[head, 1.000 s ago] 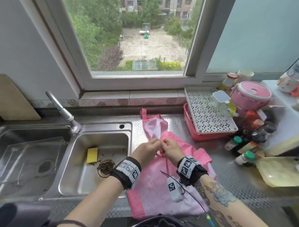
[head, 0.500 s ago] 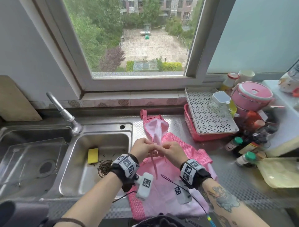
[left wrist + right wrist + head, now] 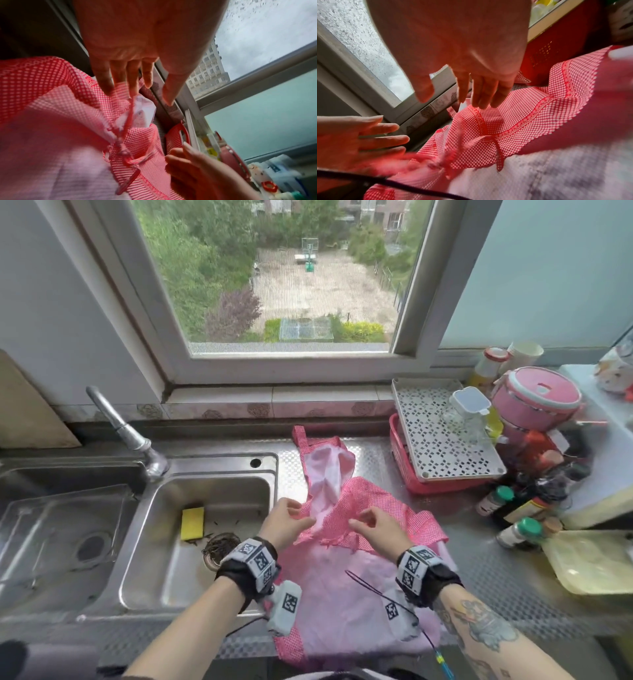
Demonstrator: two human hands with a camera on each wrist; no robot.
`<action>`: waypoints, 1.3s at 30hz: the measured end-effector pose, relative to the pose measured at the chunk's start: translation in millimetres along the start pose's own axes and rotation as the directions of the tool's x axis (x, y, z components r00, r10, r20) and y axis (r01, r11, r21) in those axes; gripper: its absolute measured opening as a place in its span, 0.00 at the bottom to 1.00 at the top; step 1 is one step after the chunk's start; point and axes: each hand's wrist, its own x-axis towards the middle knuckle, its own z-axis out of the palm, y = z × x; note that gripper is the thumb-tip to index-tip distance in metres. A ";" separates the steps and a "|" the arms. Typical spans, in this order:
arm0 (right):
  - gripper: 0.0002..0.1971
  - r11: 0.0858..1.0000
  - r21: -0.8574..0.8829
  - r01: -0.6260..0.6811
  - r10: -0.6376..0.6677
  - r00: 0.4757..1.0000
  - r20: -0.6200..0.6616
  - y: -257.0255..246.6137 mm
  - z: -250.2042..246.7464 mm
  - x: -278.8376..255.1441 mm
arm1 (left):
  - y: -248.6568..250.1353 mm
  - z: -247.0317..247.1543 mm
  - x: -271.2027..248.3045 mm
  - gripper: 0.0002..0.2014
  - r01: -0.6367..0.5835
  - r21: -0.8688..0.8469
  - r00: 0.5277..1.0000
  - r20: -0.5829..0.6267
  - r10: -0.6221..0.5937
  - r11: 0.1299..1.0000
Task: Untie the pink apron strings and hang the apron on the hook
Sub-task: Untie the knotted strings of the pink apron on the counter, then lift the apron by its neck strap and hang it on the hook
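apron (image 3: 346, 587) on counter (image 3: 496, 577) | sink (image 3: 191, 542) left | basket (image 3: 428, 470) right

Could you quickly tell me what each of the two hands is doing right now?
Left hand: open, fingers extended over the pink apron, gripping nothing.
Right hand: open, fingertips at the checked fabric, gripping nothing.

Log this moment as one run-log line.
left hand: open, at apron | right hand: open, fingers on checked cloth | strings: knotted | apron: on counter | hook: unseen

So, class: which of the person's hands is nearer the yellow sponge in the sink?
Left. The left hand is at the sink's edge near the yellow sponge; the right hand is farther, over the apron.
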 end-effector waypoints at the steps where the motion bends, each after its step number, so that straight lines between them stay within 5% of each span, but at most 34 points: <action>1: 0.17 1.000 -0.026 -0.013 0.012 1.000 -0.013 -1.8 3.3 4.2 | -2.9 2.7 1.3 0.20 -0.005 0.031 1.000 0.001 0.005 1.000; 5: 0.10 0.992 -0.127 -0.016 0.020 0.999 0.030 -22.1 15.3 20.2 | -12.0 5.4 0.2 0.08 0.018 0.051 1.000 -0.023 -0.017 0.999; 9: 0.06 0.985 -0.170 -0.027 0.033 0.999 0.038 -51.2 27.1 52.7 | -21.8 6.5 -0.2 0.06 0.091 -0.058 0.996 -0.014 -0.092 0.994; 18: 0.20 0.984 -0.178 -0.021 0.023 1.000 0.011 -130.7 57.7 195.0 | -23.0 -27.7 20.8 0.04 0.124 -0.257 0.985 -0.086 -0.150 0.958; 24: 0.28 0.988 -0.135 -0.077 0.087 0.994 0.067 -115.6 87.1 309.7 | -32.9 -69.0 27.7 0.06 0.103 -0.381 0.964 -0.190 -0.186 0.919; 29: 0.08 0.998 0.060 -0.034 0.035 0.999 -0.019 -147.1 80.6 253.6 | -43.4 -91.5 33.6 0.07 0.108 -0.365 0.965 -0.185 -0.186 0.925; 33: 0.06 0.966 0.225 0.124 -0.157 0.979 0.133 -174.4 57.1 189.3 | -22.5 -101.2 52.6 0.06 0.048 -0.359 0.970 -0.206 -0.130 0.932; 39: 0.11 0.916 0.376 0.141 -0.309 0.844 0.438 -202.4 -11.7 83.9 | 30.4 -83.9 68.3 0.36 -0.167 -0.187 0.982 -0.118 0.146 0.968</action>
